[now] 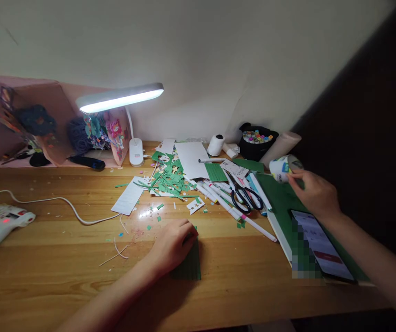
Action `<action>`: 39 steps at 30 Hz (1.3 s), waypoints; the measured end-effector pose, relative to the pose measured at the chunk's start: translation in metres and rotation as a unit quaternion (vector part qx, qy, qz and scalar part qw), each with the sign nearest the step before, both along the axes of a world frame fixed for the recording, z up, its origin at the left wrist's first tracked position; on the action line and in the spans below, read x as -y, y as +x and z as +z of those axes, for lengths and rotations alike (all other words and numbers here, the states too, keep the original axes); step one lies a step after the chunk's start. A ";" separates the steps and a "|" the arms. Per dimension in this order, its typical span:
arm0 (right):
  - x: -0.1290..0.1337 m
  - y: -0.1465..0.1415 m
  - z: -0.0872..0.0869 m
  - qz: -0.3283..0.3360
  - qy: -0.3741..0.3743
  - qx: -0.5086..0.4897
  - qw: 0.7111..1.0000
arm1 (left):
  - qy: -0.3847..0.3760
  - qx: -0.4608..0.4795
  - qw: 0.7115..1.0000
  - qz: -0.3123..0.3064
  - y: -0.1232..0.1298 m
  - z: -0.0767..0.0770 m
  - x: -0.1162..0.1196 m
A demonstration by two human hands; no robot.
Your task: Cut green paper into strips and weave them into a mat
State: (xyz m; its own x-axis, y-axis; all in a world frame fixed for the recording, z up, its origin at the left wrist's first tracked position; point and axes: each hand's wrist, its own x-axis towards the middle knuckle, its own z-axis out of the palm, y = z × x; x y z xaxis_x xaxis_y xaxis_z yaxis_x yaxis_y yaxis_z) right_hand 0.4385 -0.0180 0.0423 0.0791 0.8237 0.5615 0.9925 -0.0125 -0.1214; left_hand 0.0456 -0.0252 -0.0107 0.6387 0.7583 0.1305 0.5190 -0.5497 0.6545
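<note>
My left hand (175, 244) rests on the table with its fingers curled round the top of a dark green ridged paper piece (192, 265). Part of that paper lies hidden beneath the hand. Over at the right, my right hand (317, 193) pinches the edge of a small white cylinder (282, 168) with blue and yellow print, lying on its side at the far end of a green sheet (274, 193). Below this hand a phone (325, 246) with a lit screen lies on the green sheet.
Green paper scraps (170, 177), markers (221, 196) and black-handled scissors (246, 198) crowd the middle. A lit lamp (125, 97) stands behind, beside a pink box (56, 92). At left are a glue gun (6, 226) and a white cable (73, 213). A black marker holder (255, 150) stands at the back.
</note>
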 end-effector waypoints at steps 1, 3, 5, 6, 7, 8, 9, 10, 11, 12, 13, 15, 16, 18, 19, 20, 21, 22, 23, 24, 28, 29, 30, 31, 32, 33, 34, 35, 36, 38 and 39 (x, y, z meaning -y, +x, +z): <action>0.003 -0.010 0.008 -0.008 0.013 -0.009 1.000 | -0.004 0.009 1.000 0.002 0.000 0.001 0.001; 0.012 -0.037 0.022 -0.026 0.070 -0.078 0.994 | -0.021 0.037 0.999 -0.002 0.000 0.005 0.002; 0.022 -0.071 0.032 -0.017 0.133 -0.198 0.971 | -0.048 0.072 0.996 -0.013 0.000 0.011 0.005; 0.026 -0.089 0.033 -0.004 0.125 -0.277 0.953 | -0.065 0.091 0.994 -0.019 0.000 0.015 0.007; 0.030 -0.107 0.032 0.011 0.070 -0.354 0.932 | -0.084 0.111 0.990 -0.023 0.000 0.019 0.009; 0.033 -0.125 0.029 0.022 0.045 -0.375 0.926 | -0.104 0.131 0.986 -0.027 0.000 0.023 0.012; 0.035 -0.142 0.023 0.041 0.004 -0.396 0.917 | -0.126 0.151 0.980 -0.029 0.001 0.026 0.014; 0.036 -0.158 0.017 0.072 -0.043 -0.450 0.889 | -0.148 0.172 0.973 -0.029 0.002 0.028 0.016; 0.037 -0.173 0.010 0.097 -0.074 -0.493 0.861 | -0.170 0.196 0.965 -0.023 0.003 0.030 0.018; 0.037 -0.187 0.004 0.115 -0.092 -0.524 0.839 | -0.192 0.221 0.956 -0.009 0.004 0.031 0.019; 0.037 -0.199 -0.002 0.133 -0.101 -0.547 0.820 | -0.213 0.247 0.945 0.010 0.005 0.031 0.019; 0.037 -0.218 -0.009 0.173 -0.115 -0.577 0.790 | -0.249 0.291 0.922 0.052 0.005 0.029 0.019; 0.038 -0.224 -0.011 0.194 -0.119 -0.585 0.778 | -0.260 0.307 0.913 0.067 0.005 0.028 0.017; 0.038 -0.230 -0.013 0.228 -0.127 -0.593 0.762 | -0.266 0.318 0.906 0.082 0.004 0.024 0.013; 0.038 -0.230 -0.013 0.239 -0.132 -0.591 0.759 | -0.262 0.315 0.908 0.083 0.003 0.023 0.011; 0.037 -0.229 -0.013 0.245 -0.136 -0.585 0.761 | -0.257 0.310 0.912 0.082 0.002 0.022 0.009; 0.037 -0.227 -0.013 0.247 -0.141 -0.570 0.770 | -0.251 0.302 0.916 0.081 0.001 0.022 0.008; 0.037 -0.224 -0.012 0.247 -0.143 -0.547 0.787 | -0.244 0.291 0.922 0.080 0.000 0.021 0.008; 0.037 -0.221 -0.011 0.247 -0.143 -0.514 0.809 | -0.235 0.276 0.928 0.081 0.000 0.022 0.008; 0.036 -0.218 -0.009 0.249 -0.141 -0.473 0.833 | -0.222 0.258 0.937 0.082 -0.001 0.022 0.008; 0.031 -0.210 0.000 0.277 -0.123 -0.325 0.896 | -0.150 0.180 0.969 0.083 -0.002 0.025 0.012; 0.029 -0.210 0.003 0.288 -0.127 -0.309 0.897 | -0.140 0.166 0.973 0.078 -0.002 0.025 0.013; 0.027 -0.210 0.006 0.297 -0.134 -0.301 0.896 | -0.135 0.157 0.976 0.070 -0.002 0.024 0.013; 0.024 -0.210 0.008 0.307 -0.145 -0.296 0.893 | -0.134 0.150 0.978 0.062 -0.003 0.024 0.014; 0.022 -0.210 0.010 0.316 -0.158 -0.293 0.888 | -0.133 0.148 0.979 0.051 -0.003 0.023 0.014; 0.020 -0.210 0.012 0.323 -0.172 -0.290 0.884 | -0.132 0.148 0.979 0.039 -0.003 0.022 0.014; 0.018 -0.211 0.014 0.328 -0.185 -0.288 0.880 | -0.129 0.148 0.980 0.029 -0.003 0.021 0.013; 0.016 -0.210 0.016 0.334 -0.199 -0.286 0.876 | -0.126 0.146 0.981 0.018 -0.003 0.021 0.013; 0.014 -0.210 0.017 0.339 -0.212 -0.285 0.871 | -0.120 0.144 0.982 0.010 -0.004 0.021 0.013; 0.012 -0.209 0.020 0.344 -0.233 -0.282 0.864 | -0.109 0.140 0.984 -0.005 -0.004 0.022 0.012; 0.011 -0.209 0.021 0.346 -0.239 -0.280 0.863 | -0.102 0.139 0.985 -0.009 -0.004 0.022 0.012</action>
State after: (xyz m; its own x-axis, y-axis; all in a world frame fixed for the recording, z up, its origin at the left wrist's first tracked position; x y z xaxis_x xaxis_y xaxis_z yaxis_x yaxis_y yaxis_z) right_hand 0.2297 -0.0289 0.0632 -0.3762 0.9092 0.1787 0.5699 0.3791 -0.7290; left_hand 0.0415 -0.0370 0.0114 0.6131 0.7758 0.1489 0.2955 -0.4001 0.8675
